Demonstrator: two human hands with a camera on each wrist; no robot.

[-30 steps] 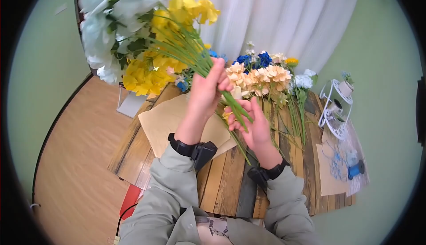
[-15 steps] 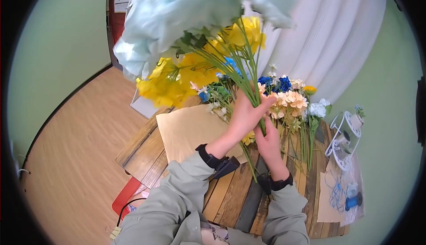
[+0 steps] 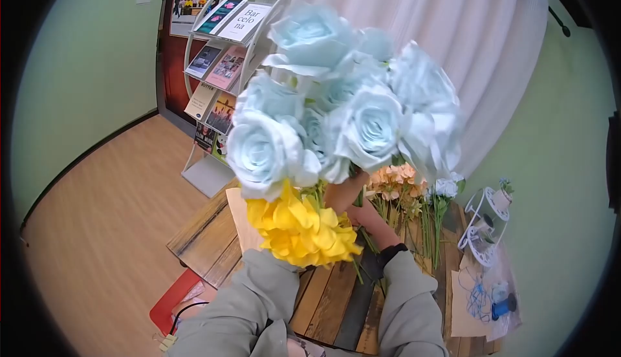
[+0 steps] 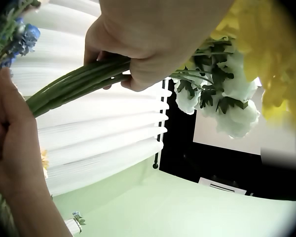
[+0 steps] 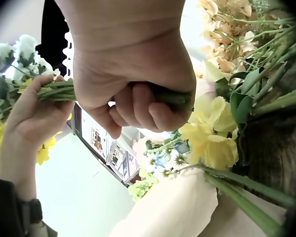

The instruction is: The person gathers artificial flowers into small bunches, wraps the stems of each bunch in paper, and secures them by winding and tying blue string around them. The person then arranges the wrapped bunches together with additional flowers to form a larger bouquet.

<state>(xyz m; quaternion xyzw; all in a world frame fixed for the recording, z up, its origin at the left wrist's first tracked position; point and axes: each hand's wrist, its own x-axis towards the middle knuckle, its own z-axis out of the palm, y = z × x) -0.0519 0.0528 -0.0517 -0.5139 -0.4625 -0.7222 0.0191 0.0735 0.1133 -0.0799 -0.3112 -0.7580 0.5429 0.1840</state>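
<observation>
A bouquet of pale blue roses (image 3: 372, 130) and yellow flowers (image 3: 301, 227) fills the middle of the head view, its blooms facing the camera and covering much of both hands. My left hand (image 4: 153, 34) grips the bundled green stems (image 4: 69, 86) just below the flower heads. Lower down, the fingers of my right hand (image 5: 133, 94) curl round the stem ends. In the left wrist view the right hand (image 4: 15, 133) appears at the lower end of the bundle, apart from the left.
Peach flowers (image 3: 394, 182) and light blue flowers (image 3: 446, 185) lie on the wooden table (image 3: 323, 299). Brown paper (image 3: 240, 221) is partly hidden behind the bouquet. A white stand (image 3: 482, 227) and a blue spool (image 3: 504, 306) occupy the right side. A magazine rack (image 3: 220, 75) stands behind.
The bouquet has swung from the upper left to the centre, its blooms tipping toward the head camera. My right hand, earlier loose at the stem ends, now grips them. The head view has shifted.
</observation>
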